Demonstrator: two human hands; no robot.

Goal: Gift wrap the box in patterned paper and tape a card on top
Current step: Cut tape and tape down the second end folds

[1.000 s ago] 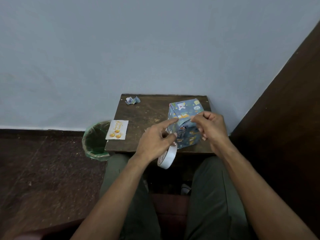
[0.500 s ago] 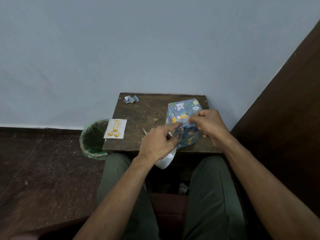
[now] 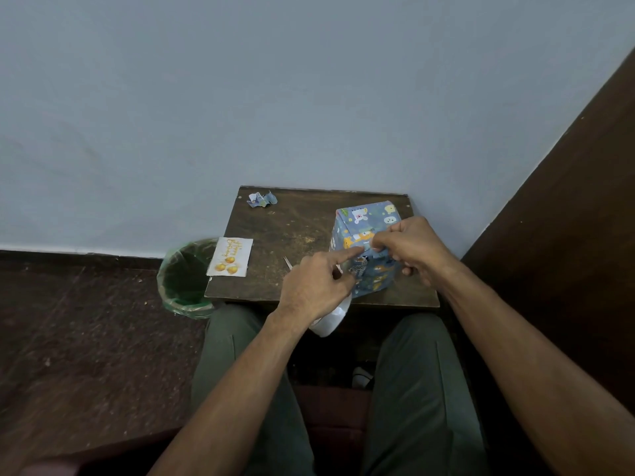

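A box wrapped in blue animal-print paper [image 3: 364, 221] stands on the right side of a small dark wooden table [image 3: 292, 228]. My left hand [image 3: 316, 286] holds a white roll of tape [image 3: 331, 319] under its curled fingers, while its index finger presses on the box's near top edge. My right hand [image 3: 412, 245] pinches the paper or tape at that same edge, fingers curled. A white birthday card with gold balloons [image 3: 231, 256] lies at the table's left front corner, overhanging a little.
A green-lined waste bin [image 3: 185, 280] stands on the floor left of the table. A crumpled paper scrap [image 3: 262, 199] lies at the table's back left. Scissor tips [image 3: 288, 262] peek out beside my left hand. A dark wooden panel [image 3: 567, 201] rises on the right.
My hands have come closer together on the box's near top edge. The left index finger has moved along it toward the right hand, and the tape roll has dropped lower under the left palm.
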